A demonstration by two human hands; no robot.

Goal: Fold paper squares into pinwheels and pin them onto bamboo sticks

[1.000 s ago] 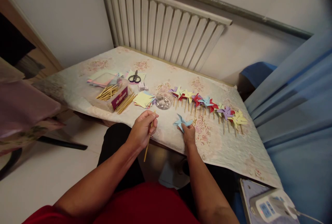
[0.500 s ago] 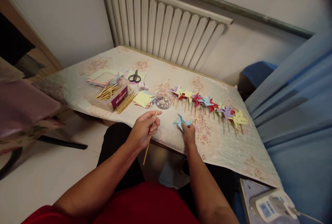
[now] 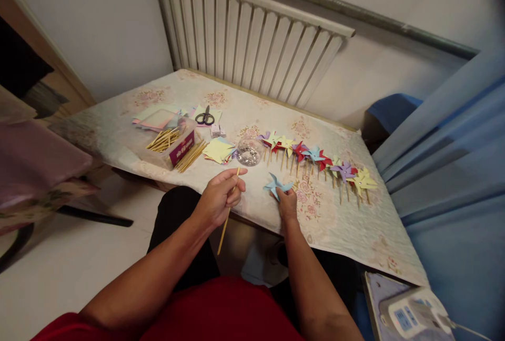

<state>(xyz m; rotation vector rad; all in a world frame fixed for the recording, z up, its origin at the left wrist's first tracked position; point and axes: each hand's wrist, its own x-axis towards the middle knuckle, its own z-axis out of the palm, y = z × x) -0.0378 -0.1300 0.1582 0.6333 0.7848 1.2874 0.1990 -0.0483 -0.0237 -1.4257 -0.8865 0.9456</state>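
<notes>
Several mounted pinwheels (image 3: 344,172) lie right, loose paper sheets (image 3: 218,150) left; the left hand (image 3: 216,198) pinches a wooden stick (image 3: 223,231), the right hand (image 3: 288,206) a stickless blue pinwheel (image 3: 273,186).

Tilted stick (image 3: 223,233), left hand (image 3: 223,193); blue pinwheel (image 3: 273,186), right hand (image 3: 289,204)

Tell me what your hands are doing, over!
Left hand: gripping wooden stick. Right hand: holding blue pinwheel. Between hands: no object blocking. Over.
</notes>
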